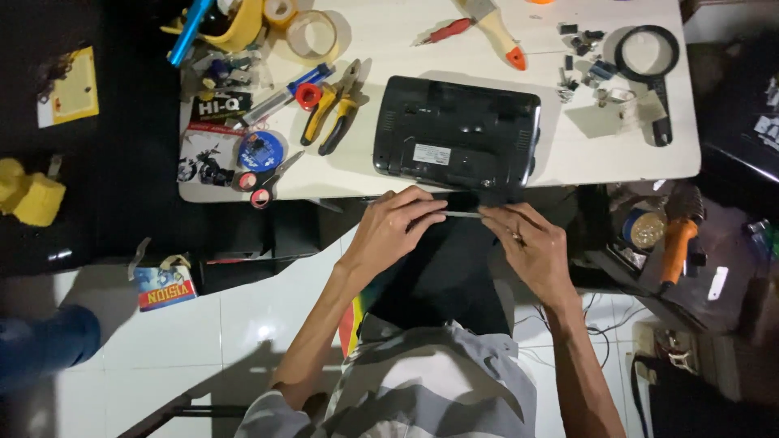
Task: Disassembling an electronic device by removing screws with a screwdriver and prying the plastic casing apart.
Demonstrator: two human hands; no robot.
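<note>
While a yellow block (pixel 31 195) sits at the far left edge, scissors (pixel 266 180) and yellow-handled pliers (pixel 335 109) lie on the white table (pixel 568 154); a black device (pixel 457 131) rests upside down near the table's front edge; just below that edge, the left hand (pixel 391 229) pinches one end of a thin grey strip (pixel 462 214) between thumb and fingertips, and the right hand (pixel 529 245) grips the other end the same way, so the strip spans the gap over a dark lap; it looks light, narrow and likely bendable, best held by its ends as now; farther right, a magnifying glass (pixel 649 61) lies on the table and an orange-handled tool (pixel 676 247) rests in a bag.
</note>
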